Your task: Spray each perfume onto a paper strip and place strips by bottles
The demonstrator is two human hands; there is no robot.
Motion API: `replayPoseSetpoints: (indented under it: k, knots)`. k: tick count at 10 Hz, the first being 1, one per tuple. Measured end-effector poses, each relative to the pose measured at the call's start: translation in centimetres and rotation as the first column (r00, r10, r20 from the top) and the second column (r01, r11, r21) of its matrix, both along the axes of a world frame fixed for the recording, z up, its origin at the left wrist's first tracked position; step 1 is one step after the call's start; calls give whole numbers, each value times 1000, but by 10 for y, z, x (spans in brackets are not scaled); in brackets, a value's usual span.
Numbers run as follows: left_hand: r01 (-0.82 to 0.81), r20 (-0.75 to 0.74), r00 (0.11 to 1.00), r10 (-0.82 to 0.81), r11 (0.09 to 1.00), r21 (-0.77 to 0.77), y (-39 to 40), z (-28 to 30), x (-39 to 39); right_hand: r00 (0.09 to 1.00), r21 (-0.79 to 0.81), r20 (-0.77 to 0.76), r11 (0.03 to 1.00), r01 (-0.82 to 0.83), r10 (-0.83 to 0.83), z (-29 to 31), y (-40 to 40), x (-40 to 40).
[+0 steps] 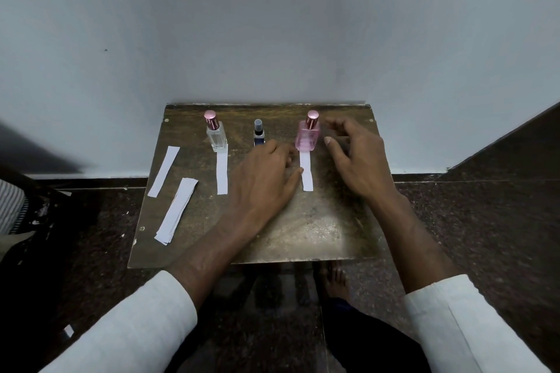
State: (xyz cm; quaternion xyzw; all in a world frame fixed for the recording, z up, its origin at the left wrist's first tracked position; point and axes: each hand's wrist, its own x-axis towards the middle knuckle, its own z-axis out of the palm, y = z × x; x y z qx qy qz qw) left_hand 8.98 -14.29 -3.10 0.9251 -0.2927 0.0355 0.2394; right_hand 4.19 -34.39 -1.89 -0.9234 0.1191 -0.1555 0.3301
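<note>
While the brown table point(318, 230) is standing against the pale wall point(272, 24), both hands are lying over its far half. The left hand point(263, 179) is resting flat, fingers relaxed and holding nothing — its thumb is touching the strip point(306, 172) in front of the pink bottle point(308, 135). The right hand point(357, 157) is hovering just beside that bottle, fingers spread wide. A stack of strips point(177, 210) and one loose strip point(163, 171) are lying at the left. The clear bottle point(216, 135) is standing with another strip point(222, 172) before it — the small dark bottle point(258, 135) is standing between the two.
</note>
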Motion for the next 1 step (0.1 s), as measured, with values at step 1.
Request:
replayPoseSetpoints:
  k: [1]
  knots:
    - [34,77,997,-32,999,-19,15,3,-9,999,-137,-45,991,-2,-4,-2,6,-8]
